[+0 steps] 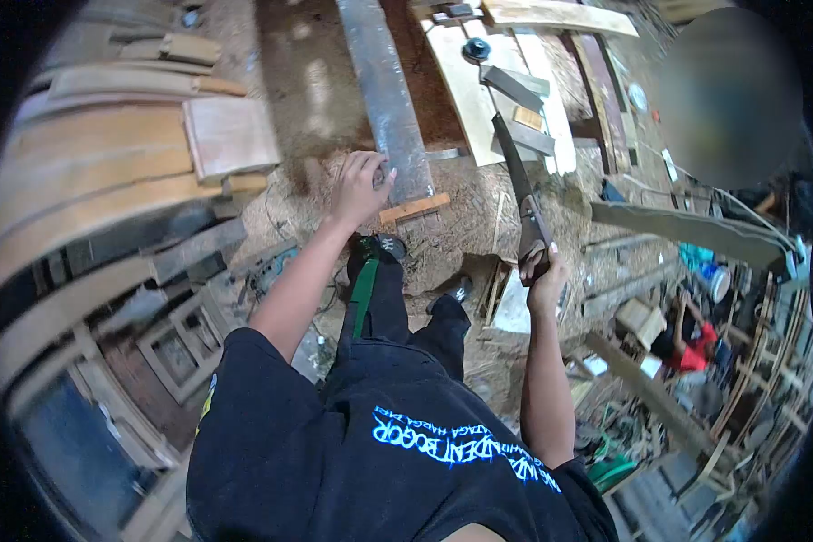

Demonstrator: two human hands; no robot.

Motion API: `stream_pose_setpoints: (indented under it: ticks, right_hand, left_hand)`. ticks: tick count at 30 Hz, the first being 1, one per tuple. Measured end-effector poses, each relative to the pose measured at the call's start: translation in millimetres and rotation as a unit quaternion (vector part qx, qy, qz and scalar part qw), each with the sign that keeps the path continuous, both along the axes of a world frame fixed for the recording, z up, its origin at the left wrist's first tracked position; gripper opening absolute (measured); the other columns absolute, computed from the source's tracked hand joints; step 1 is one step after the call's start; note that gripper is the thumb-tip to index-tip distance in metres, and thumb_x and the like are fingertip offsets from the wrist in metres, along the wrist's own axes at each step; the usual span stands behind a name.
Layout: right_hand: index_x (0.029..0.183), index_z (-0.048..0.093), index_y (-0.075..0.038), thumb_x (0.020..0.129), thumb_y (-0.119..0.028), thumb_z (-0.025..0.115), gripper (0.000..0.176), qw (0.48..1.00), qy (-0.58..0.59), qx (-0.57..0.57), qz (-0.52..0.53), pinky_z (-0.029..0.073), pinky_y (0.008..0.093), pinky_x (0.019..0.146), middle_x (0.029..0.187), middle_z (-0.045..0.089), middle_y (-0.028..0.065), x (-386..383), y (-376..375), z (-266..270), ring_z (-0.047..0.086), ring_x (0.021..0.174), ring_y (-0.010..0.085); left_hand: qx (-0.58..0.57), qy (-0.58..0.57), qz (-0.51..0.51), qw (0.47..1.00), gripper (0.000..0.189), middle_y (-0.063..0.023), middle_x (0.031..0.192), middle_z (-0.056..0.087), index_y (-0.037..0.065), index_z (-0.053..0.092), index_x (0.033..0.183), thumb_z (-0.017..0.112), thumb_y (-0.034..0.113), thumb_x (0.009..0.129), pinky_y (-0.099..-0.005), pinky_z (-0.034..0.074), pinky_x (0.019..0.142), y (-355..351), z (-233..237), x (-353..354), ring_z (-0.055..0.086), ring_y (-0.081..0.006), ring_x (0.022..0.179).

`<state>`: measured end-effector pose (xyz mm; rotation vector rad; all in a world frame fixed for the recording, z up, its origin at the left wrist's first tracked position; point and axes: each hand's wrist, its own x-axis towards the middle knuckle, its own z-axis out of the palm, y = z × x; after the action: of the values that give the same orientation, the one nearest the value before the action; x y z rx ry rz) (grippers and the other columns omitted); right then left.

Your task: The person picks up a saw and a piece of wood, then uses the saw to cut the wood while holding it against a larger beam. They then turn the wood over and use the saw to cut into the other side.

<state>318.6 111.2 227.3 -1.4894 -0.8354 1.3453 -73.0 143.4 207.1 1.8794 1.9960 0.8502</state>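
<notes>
- Handsaw: handle gripped in the right hand, fingers wrapped tight, blade pointing away above the sawdust-covered floor.
- Left hand: fingers curled around the grey plank at its near end.

Head-worn fisheye camera looks steeply down onto the floor.

Stretched forward, left hand seemingly curled; right hand raised in clenched grip.
</notes>
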Motion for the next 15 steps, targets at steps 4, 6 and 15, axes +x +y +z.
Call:
stream_pose_setpoints:
  ticks: [4, 6, 15]
  right_hand:
    - [0.066, 0.051, -0.007, 0.109, -0.035, 0.051, 0.051, 0.998, 0.023, 0.016, 0.056, 0.038, 0.0304, 0.043, 0.056, 0.052, 0.0042, 17.0, 3.0, 3.2, 0.051, 0.045, 0.0146]
    - [0.067, 0.052, -0.007, 0.109, -0.035, 0.052, 0.050, 0.995, 0.051, 0.019, 0.086, 0.038, 0.0305, 0.043, 0.056, 0.052, 0.0042, 33.5, -3.0, -10.2, 0.050, 0.045, 0.0143]
    - [0.067, 0.049, -0.008, 0.106, -0.034, 0.052, 0.047, 0.989, 0.059, -0.025, 0.131, 0.034, 0.0297, 0.040, 0.054, 0.045, 0.0028, 56.6, -38.5, -27.1, 0.047, 0.044, 0.0146]
  left_hand:
    - [0.020, 0.007, 0.080, 0.997, 0.030, -0.0185, 0.120, 0.070, 0.005, 0.071, 0.116, 0.072, 0.025, 0.093, -0.0483, 0.048, 0.108, -62.4, -3.8, 28.3, 0.062, -0.0392, 0.121]
    - [0.025, 0.012, 0.093, 0.995, 0.028, -0.0168, 0.114, 0.072, 0.003, 0.073, 0.109, 0.074, 0.025, 0.092, -0.0468, 0.051, 0.101, -89.8, 1.4, 43.2, 0.064, -0.0368, 0.114]
    - [-0.022, 0.004, 0.158, 0.987, 0.029, -0.0171, 0.119, 0.072, 0.003, 0.072, 0.111, 0.072, 0.026, 0.093, -0.0473, 0.050, 0.104, -160.9, -25.4, 94.4, 0.064, -0.0378, 0.118]
